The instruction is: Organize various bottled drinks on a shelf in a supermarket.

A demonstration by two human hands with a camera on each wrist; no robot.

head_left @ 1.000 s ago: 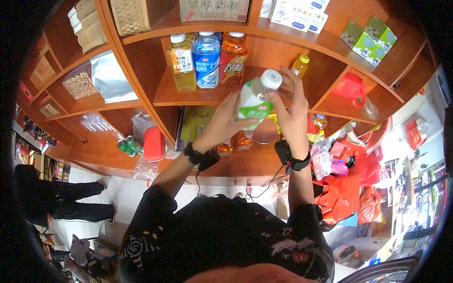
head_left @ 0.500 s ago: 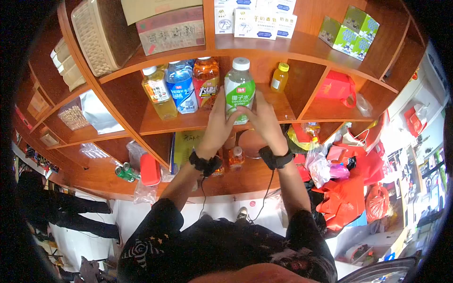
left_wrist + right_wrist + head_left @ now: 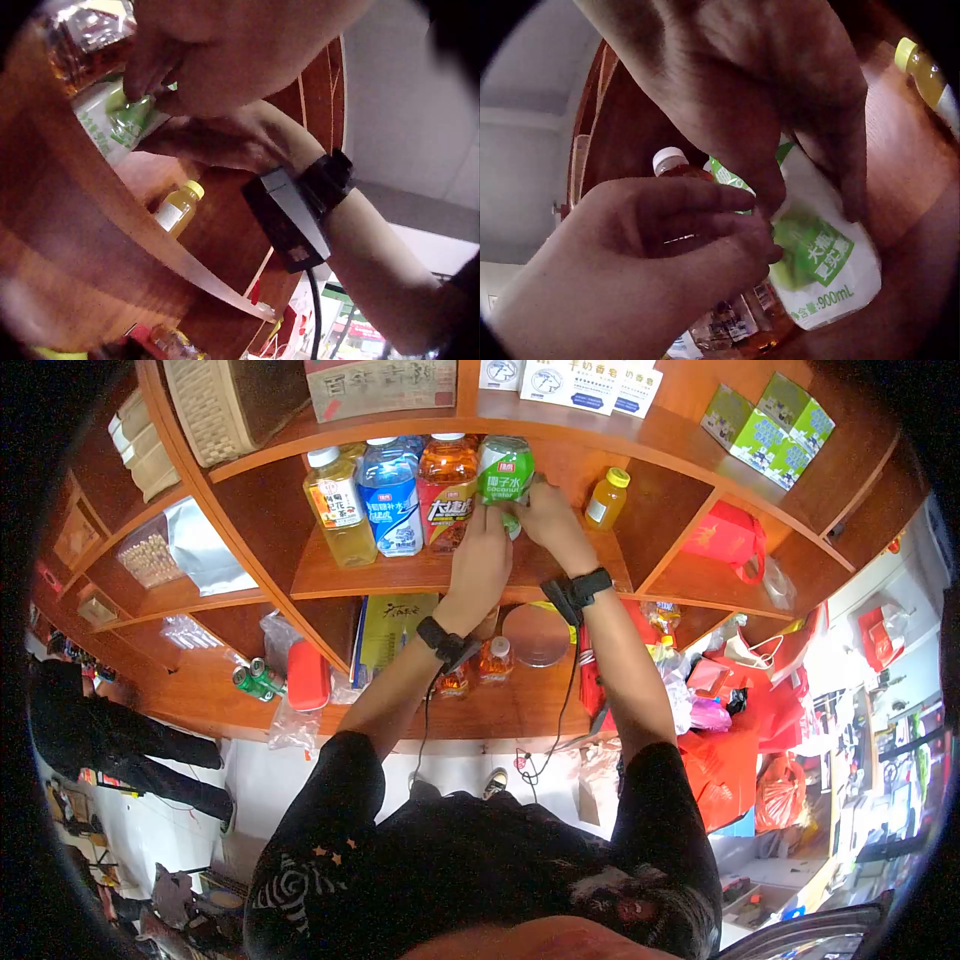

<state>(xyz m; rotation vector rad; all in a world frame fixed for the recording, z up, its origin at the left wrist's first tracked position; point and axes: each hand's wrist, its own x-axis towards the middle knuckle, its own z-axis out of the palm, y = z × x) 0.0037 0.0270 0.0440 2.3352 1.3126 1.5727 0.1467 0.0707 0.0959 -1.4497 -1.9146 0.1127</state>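
Observation:
A coconut water bottle (image 3: 505, 465) with a green and white label stands in the middle shelf compartment, right of an orange drink bottle (image 3: 447, 485). My right hand (image 3: 558, 532) grips its right side, thumb across the front and fingers around the far side. At the bottle's lower front, my left hand (image 3: 482, 565) touches the label with its fingertips, close to the right thumb. In the right wrist view, the left hand (image 3: 667, 240) has loosely bent fingers and its thumb near their tips. The bottle's cap is hidden under the upper shelf.
Left of the orange bottle stand a blue drink bottle (image 3: 390, 500) and a yellow tea bottle (image 3: 340, 510). A small yellow-capped bottle (image 3: 606, 500) stands to the right. The upper shelf edge (image 3: 580, 445) runs just above. Lower down are a round clear lid (image 3: 540, 635) and small orange bottles (image 3: 496, 658).
The coconut water bottle went from tilted in both hands, to upright before the shelf, then back into the compartment beside the orange bottle. My left hand has slid to its lower front.

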